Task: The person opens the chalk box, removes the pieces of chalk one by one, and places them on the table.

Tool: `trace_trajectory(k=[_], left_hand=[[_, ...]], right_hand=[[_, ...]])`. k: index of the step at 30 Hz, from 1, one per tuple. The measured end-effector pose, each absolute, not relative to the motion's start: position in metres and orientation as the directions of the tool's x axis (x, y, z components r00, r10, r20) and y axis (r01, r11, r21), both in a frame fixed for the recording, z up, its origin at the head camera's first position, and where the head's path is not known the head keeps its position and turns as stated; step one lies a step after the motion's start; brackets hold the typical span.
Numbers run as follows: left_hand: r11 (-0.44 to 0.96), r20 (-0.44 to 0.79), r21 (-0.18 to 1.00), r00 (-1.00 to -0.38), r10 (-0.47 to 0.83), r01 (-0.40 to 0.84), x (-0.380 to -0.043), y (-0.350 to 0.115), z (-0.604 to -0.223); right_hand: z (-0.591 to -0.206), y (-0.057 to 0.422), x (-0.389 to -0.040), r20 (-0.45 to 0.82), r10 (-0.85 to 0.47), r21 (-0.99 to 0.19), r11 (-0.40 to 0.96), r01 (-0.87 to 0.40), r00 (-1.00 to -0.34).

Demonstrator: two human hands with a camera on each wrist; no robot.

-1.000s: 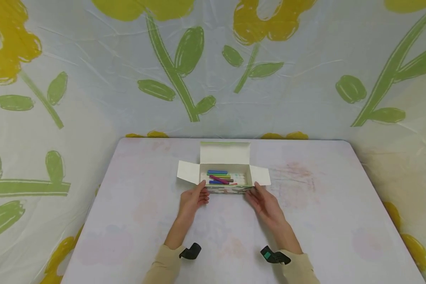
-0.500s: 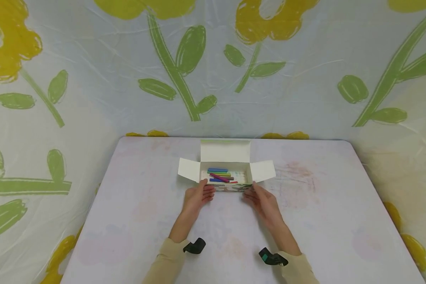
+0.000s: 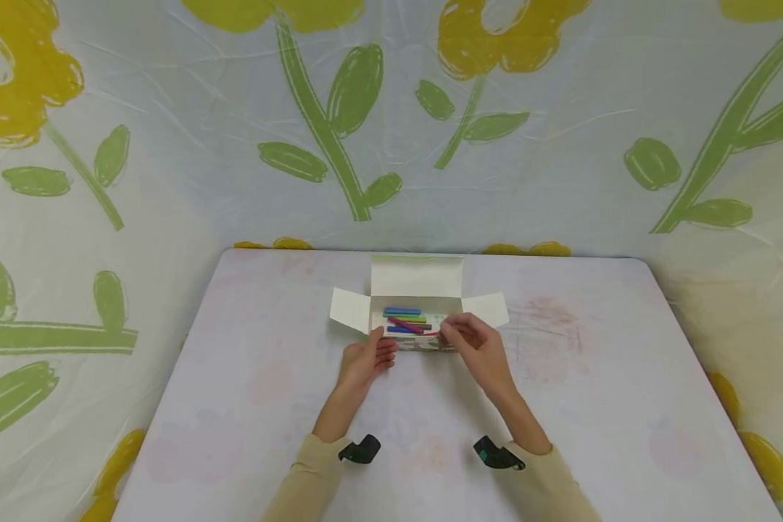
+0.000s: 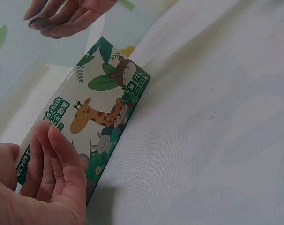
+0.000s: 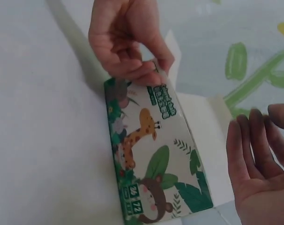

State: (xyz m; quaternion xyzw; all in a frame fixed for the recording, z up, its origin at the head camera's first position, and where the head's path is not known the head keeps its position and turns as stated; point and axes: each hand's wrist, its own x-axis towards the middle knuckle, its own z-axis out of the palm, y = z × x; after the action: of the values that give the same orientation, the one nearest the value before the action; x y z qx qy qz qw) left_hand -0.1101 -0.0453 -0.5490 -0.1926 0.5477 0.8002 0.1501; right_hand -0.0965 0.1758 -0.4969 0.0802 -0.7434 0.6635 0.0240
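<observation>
An open cardboard chalk box (image 3: pixel 420 345), with a giraffe and other animals printed on its front, stands on the table. Several coloured chalk sticks (image 3: pixel 402 312) lie inside, mostly toward its left; a red stick (image 3: pixel 430 333) shows near the front wall. My left hand (image 3: pixel 360 366) grips the box's front left corner, thumb over the rim and fingers outside. Over the right end of the front rim is my right hand (image 3: pixel 483 351), its fingers bent loosely toward the interior. In the right wrist view, nothing shows between the fingers of the right hand (image 5: pixel 264 164).
Two white side flaps (image 3: pixel 350 308) spread outward, and the lid (image 3: pixel 417 277) stands up at the back. The pale table (image 3: pixel 267 406) has reddish smudges to the right of the box. Behind it hangs a flower-printed cloth (image 3: pixel 215 130).
My right hand has let go of the box's front right corner and risen over the rim toward the inside. My left hand keeps its hold. The box has shifted slightly.
</observation>
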Motion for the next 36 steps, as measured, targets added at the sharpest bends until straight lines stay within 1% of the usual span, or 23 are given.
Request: trace_trajectory(k=[4,7,9,13,20,23,29,31,36], left_hand=[[-0.359,-0.476,0.817,-0.879,0.023,-0.451,-0.110,-0.045,-0.549],[-0.354,-0.474,0.819,-0.880,0.027,-0.452,-0.110,-0.045,-0.549],[-0.355,-0.476,0.816,-0.879,0.037,-0.457,-0.110,-0.046,-0.549],[-0.346,-0.484,0.812,-0.874,0.048,-0.469,-0.111,-0.048,-0.548],[-0.334,-0.513,0.800,-0.857,0.051,-0.499,-0.112,-0.048,-0.542],[-0.339,-0.520,0.794,-0.853,0.049,-0.504,-0.112,-0.047,-0.540],[-0.350,-0.525,0.790,-0.850,0.036,-0.503,-0.112,-0.044,-0.540],[-0.350,-0.525,0.792,-0.851,0.030,-0.501,-0.113,-0.043,-0.540],[-0.357,-0.526,0.789,-0.850,0.026,-0.499,-0.113,-0.042,-0.541]], right_hand=[[-0.497,0.170,-0.113,0.227,-0.116,-0.939,0.238,-0.249,-0.967],[-0.500,0.167,-0.124,0.232,-0.153,-0.895,0.353,-0.273,-0.960],[-0.500,0.164,-0.130,0.229,-0.192,-0.867,0.405,-0.290,-0.954],[-0.499,0.160,-0.143,0.206,-0.285,-0.823,0.467,-0.323,-0.936],[-0.503,0.151,-0.165,0.087,-0.437,-0.727,0.586,-0.356,-0.895],[-0.506,0.149,-0.174,0.027,-0.462,-0.712,0.613,-0.342,-0.886],[-0.510,0.147,-0.185,-0.096,-0.475,-0.719,0.641,-0.270,-0.875],[-0.510,0.146,-0.187,-0.112,-0.482,-0.706,0.654,-0.272,-0.869],[-0.509,0.145,-0.190,-0.108,-0.512,-0.683,0.662,-0.311,-0.852]])
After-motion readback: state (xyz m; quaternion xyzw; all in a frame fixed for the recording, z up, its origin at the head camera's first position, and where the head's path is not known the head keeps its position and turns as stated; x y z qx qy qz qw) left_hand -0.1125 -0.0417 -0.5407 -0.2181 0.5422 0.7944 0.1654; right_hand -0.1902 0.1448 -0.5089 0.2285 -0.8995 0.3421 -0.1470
